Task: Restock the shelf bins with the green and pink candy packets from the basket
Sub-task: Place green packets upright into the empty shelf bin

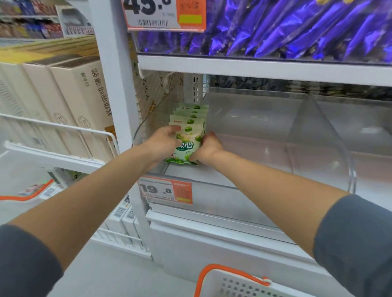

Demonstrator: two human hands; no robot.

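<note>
Both arms reach into the clear bin point(248, 149) on the lower shelf point(206, 221). All the action is at the shelf's left end, right beside the white upright point(115, 84).

Left grip point(164, 142): narrow, fingers curled over the top left edge of the front green packet point(188, 146). Right grip point(207, 147): narrow too, fingers curled, pinching the same packet's right edge lower down. So that packet is held between both hands. It stands roughly upright with its bottom seam on the bin floor, near the shelf's front edge.

Behind it a row of green packets point(193, 115), same print, stands upright and runs toward the back of the shelf. The front one touches the row. A clear divider point(316, 145) stands well to the right.

The 19.8 price tag point(165, 191) sits on the shelf's front edge, just below the hands. The shelf above holds tilted purple packets point(297, 16), with a 45.8 tag point(159, 10) at its left front corner.

A white basket point(236, 290) with an orange handle point(211, 271) is low down, under the right forearm. Its contents are cut off by the frame edge, so I can't tell what's in it. Beige boxes point(77, 105) fill the rack left of the upright. Grey sleeves point(368, 241), forearms bare.
</note>
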